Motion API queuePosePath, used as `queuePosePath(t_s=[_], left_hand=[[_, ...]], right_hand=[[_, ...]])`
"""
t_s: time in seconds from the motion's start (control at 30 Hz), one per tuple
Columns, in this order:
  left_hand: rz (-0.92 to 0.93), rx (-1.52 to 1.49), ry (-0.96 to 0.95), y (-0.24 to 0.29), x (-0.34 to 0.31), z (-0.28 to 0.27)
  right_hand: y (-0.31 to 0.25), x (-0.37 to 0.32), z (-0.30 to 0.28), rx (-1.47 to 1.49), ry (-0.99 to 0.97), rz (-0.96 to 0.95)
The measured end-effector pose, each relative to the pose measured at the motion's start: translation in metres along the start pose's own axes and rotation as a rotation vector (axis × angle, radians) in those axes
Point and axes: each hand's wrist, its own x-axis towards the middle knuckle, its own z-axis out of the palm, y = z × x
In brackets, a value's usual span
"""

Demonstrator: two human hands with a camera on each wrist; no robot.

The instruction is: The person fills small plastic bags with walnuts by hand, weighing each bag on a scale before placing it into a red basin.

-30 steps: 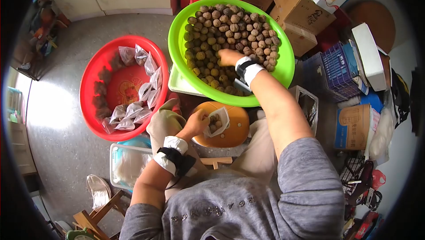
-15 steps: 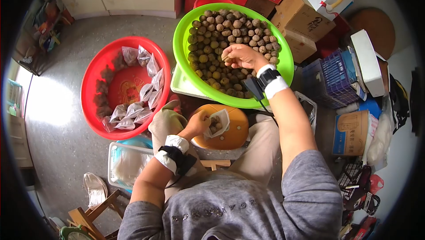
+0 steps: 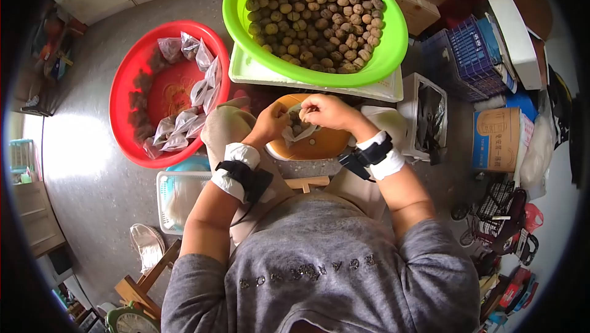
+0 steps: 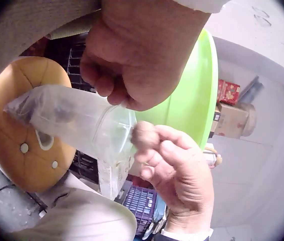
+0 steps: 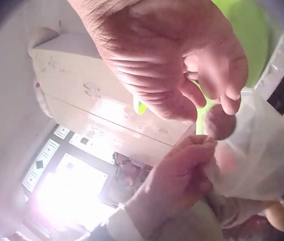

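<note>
My left hand [image 3: 270, 124] grips the rim of a clear plastic bag [image 4: 76, 113], with walnuts showing inside in the head view. Over the bag's mouth, my right hand [image 3: 335, 113] pinches a walnut [image 4: 146, 135] between thumb and fingers. The right wrist view has that walnut right at the bag's opening, beside the left hand's fingers. Beneath the bag is a round orange-yellow stool [image 3: 335, 142], between the knees. In front stands a bright green tub [image 3: 307, 78] with many loose walnuts [image 3: 313, 19] in it.
A red basin [image 3: 117, 99] at the left holds several filled plastic bags [image 3: 203, 93]. The tub rests on a white foam box [image 3: 252, 75]. Near the left knee is a white basket [image 3: 161, 201]; a purple crate [image 3: 464, 59] and cartons [image 3: 495, 142] line the right side.
My right hand has come from among the walnuts in the green tub back to the bag's mouth, carrying a walnut. The left hand keeps the bag over the stool. The head view has tilted down.
</note>
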Motion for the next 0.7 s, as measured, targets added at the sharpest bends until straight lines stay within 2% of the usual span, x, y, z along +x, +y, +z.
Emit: queuePosePath(t_s=[0.1,0.2,0.3,0.33,0.37,0.4,0.43,0.47,0.57,0.63,0.7], left_hand=[[0.025,-0.068,-0.034,0.001,0.0,0.001],[-0.005,-0.031,-0.042,0.002,0.001,0.001],[-0.004,-0.089,-0.039,0.001,0.0,0.001],[0.023,-0.066,-0.024,-0.002,0.002,0.001],[0.052,-0.042,-0.009,-0.008,0.003,0.003],[0.087,-0.02,0.009,-0.01,0.005,0.004],[0.041,-0.007,-0.001,-0.002,0.003,0.003],[0.039,0.042,0.017,-0.006,0.005,0.004],[0.063,0.136,0.031,-0.003,0.004,0.003],[0.038,0.125,0.006,0.001,0.004,0.002],[0.046,0.129,0.01,0.008,0.002,0.001]], right_hand=[[0.007,0.003,0.017,-0.397,0.257,-0.087],[-0.002,0.0,0.009,-0.394,0.138,0.058],[0.009,0.002,0.0,-0.245,0.114,0.042],[0.007,0.0,-0.005,-0.135,0.105,-0.029],[0.003,-0.004,-0.012,0.031,0.043,0.004],[-0.023,-0.011,-0.024,0.191,-0.018,0.033],[-0.045,-0.015,-0.037,0.343,-0.081,0.06],[-0.054,-0.017,-0.051,0.441,-0.095,0.023],[-0.069,-0.003,-0.1,0.315,-0.004,-0.148],[-0.069,0.02,-0.132,0.163,0.111,-0.057],[-0.045,0.054,-0.16,0.035,0.199,0.069]])
